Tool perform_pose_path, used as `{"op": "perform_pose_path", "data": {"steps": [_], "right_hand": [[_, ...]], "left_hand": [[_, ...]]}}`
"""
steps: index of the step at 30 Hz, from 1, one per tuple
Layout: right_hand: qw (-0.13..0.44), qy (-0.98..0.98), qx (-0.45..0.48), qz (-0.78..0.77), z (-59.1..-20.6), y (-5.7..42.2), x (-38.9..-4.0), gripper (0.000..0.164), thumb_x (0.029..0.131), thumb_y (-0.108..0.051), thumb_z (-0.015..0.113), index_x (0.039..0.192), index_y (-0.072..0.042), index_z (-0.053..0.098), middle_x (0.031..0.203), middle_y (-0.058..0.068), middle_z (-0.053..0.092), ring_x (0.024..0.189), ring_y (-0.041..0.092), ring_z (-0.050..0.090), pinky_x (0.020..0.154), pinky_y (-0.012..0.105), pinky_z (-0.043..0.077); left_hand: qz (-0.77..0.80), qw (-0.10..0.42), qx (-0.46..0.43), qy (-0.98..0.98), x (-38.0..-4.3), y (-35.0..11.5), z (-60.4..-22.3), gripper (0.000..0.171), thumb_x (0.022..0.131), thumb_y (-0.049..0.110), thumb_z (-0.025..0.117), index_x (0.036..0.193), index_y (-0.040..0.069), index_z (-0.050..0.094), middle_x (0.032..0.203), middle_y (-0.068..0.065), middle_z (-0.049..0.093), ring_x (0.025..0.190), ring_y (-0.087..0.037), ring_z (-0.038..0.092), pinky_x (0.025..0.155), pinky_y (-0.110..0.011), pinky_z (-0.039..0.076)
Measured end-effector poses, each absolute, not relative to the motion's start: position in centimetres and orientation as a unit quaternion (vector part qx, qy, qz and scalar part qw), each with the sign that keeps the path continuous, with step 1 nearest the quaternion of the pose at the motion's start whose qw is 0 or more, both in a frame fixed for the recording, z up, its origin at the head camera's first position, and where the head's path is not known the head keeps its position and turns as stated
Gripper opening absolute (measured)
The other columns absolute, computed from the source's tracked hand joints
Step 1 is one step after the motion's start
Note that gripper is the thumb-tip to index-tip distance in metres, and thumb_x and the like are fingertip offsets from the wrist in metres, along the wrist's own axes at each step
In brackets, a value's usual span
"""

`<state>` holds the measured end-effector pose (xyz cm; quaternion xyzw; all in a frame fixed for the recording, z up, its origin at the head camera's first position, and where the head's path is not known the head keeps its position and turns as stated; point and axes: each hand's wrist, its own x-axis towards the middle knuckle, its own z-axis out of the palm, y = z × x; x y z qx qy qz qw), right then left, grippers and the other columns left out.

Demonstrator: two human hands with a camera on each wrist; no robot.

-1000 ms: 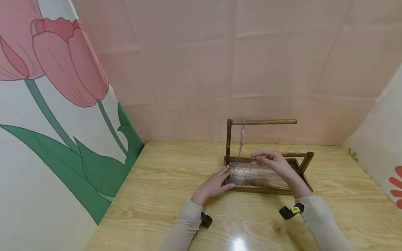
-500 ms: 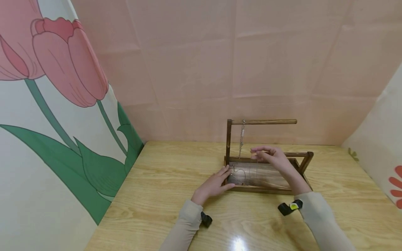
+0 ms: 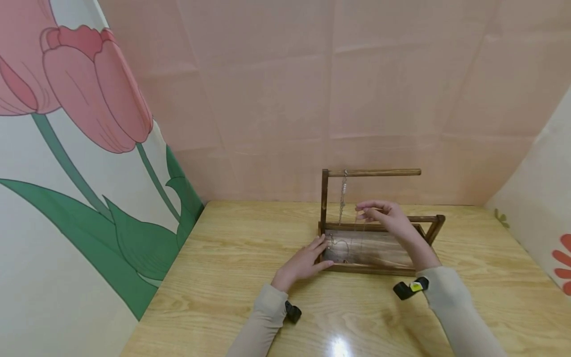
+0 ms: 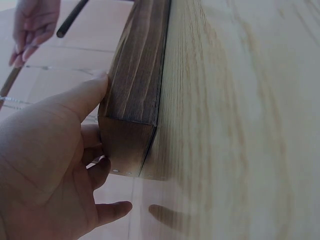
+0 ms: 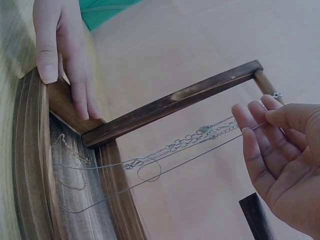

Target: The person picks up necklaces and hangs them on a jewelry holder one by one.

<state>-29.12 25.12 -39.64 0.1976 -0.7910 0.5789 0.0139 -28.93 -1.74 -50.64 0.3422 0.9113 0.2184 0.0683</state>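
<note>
Wooden tray point(image 3: 388, 250), right grip point(image 3: 387, 217) slightly higher now, pinching thin strand point(image 5: 200, 154)

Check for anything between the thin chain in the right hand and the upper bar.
Nothing visible blocks the thin chain; the upper bar above the right hand is bare. The silver chain hangs aside, nearer the post.

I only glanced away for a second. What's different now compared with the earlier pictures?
The right hand has risen a little above the wooden tray, lifting the thin chain pinched in its fingers. Nothing was visibly picked up or let go. The left hand stays at the tray's left end, and the silver chain still hangs from the upper bar.
</note>
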Motion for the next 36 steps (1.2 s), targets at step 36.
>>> {"op": "perform_pose_path", "data": {"steps": [36], "right_hand": [[0.074, -0.793, 0.199, 0.571, -36.8, 25.7, -29.8, 0.031, 0.097, -0.015, 0.049, 0.121, 0.004, 0.056, 0.115, -0.002, 0.064, 0.088, 0.010, 0.067, 0.074, 0.023, 0.054]], "left_hand": [[0.220, 0.069, 0.345, 0.910, -28.8, -1.7, -50.5, 0.073, 0.093, 0.059, 0.035, 0.149, 0.015, 0.021, 0.157, -0.001, 0.008, 0.142, -0.019, 0.013, 0.111, -0.049, 0.024]]}}
